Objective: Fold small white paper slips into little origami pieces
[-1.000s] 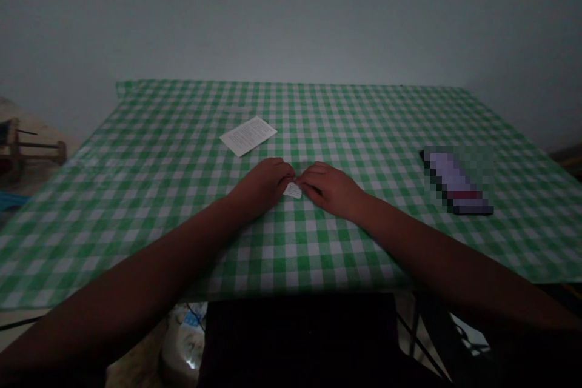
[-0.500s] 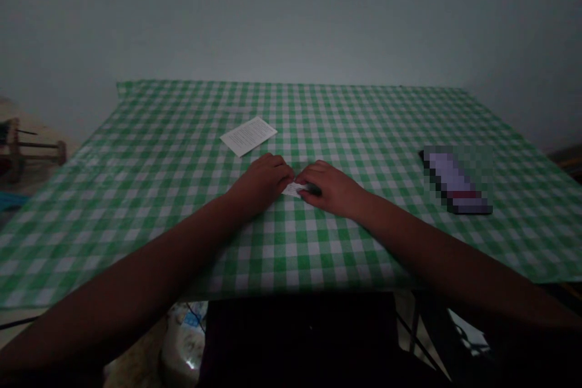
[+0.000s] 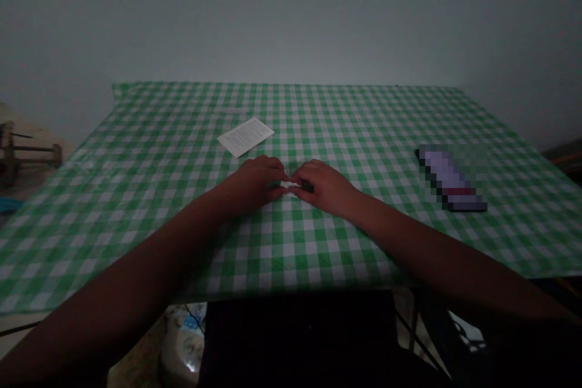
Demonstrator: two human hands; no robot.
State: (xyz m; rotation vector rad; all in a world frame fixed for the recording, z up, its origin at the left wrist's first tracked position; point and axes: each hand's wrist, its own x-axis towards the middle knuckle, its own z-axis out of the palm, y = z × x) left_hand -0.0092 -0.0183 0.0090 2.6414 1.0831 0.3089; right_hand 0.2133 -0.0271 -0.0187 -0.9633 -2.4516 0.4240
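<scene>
Head, slip [image 3: 288,185] between left hand [image 3: 257,182], right hand [image 3: 325,188]

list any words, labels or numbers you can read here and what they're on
Nothing here is legible.
White sheet on the checked tablecloth: lines of print, too small to read.
Paper slip between left hand and right hand: too small.
Dark flat object: blurred out.
</scene>
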